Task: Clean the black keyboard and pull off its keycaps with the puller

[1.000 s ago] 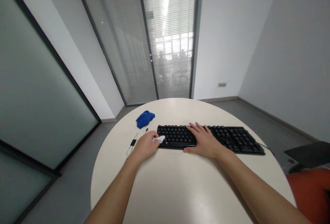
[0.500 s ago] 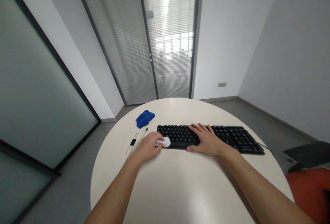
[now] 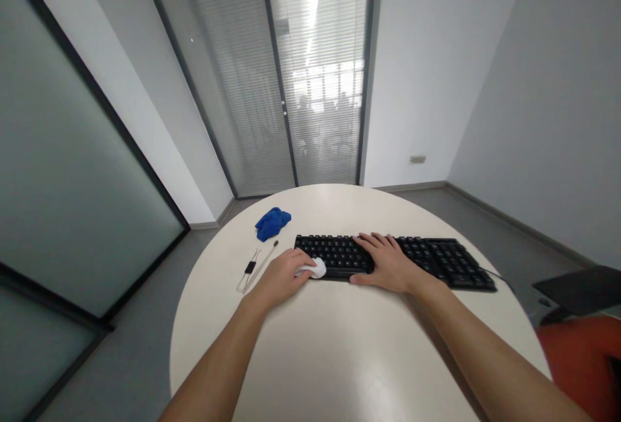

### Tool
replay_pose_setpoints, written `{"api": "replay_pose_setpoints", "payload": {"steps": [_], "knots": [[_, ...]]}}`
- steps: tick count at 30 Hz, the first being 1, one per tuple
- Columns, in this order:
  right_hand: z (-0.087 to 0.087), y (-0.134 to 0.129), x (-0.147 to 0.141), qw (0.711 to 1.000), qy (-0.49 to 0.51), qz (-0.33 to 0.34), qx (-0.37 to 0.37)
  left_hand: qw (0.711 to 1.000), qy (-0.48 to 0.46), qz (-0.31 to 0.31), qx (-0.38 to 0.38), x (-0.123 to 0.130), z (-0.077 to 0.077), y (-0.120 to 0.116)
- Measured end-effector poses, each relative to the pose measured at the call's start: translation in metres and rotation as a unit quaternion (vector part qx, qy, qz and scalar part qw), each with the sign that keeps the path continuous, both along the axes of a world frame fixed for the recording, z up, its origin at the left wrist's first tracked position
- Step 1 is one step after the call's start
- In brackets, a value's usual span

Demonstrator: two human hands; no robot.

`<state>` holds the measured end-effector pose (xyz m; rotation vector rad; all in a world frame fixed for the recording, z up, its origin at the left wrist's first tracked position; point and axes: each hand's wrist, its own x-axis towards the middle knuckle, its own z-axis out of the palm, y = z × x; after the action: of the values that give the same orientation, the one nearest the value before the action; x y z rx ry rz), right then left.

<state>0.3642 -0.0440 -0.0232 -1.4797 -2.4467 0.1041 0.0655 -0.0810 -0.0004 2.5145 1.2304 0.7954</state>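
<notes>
A black keyboard (image 3: 339, 252) lies flat across the round table. My left hand (image 3: 287, 274) is closed on a white cloth (image 3: 318, 268), pressed on the keyboard's lower left corner. My right hand (image 3: 391, 263) rests with fingers spread over the middle of the keyboard, its thumb along the front edge. Left of my left hand lie a toothbrush-like stick (image 3: 262, 265) with a dark tip and a thin wire tool with a black middle (image 3: 250, 267). Behind them is a crumpled blue cloth (image 3: 272, 223).
The cream round table (image 3: 330, 344) fills the lower middle. A cable (image 3: 495, 274) leaves the keyboard's right end. An orange chair (image 3: 579, 351) stands at the table's right edge. Glass doors with blinds (image 3: 320, 85) are beyond the table.
My left hand has slid slightly right along the keyboard's front edge with the white cloth. My right hand stays in nearly the same place.
</notes>
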Motion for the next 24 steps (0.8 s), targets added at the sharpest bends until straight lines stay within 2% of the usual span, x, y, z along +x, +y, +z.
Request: {"api": "replay_pose_setpoints", "payload": {"steps": [14, 24], "knots": [[0.003, -0.008, -0.014, 0.999, 0.014, 0.02, 0.021, 0.998, 0.026, -0.048, 0.015, 0.023, -0.003, -0.007], [0.004, -0.01, -0.017, 0.999, 0.025, 0.034, 0.02, 0.998, 0.053, -0.003, 0.038, 0.036, -0.001, -0.013]]}}
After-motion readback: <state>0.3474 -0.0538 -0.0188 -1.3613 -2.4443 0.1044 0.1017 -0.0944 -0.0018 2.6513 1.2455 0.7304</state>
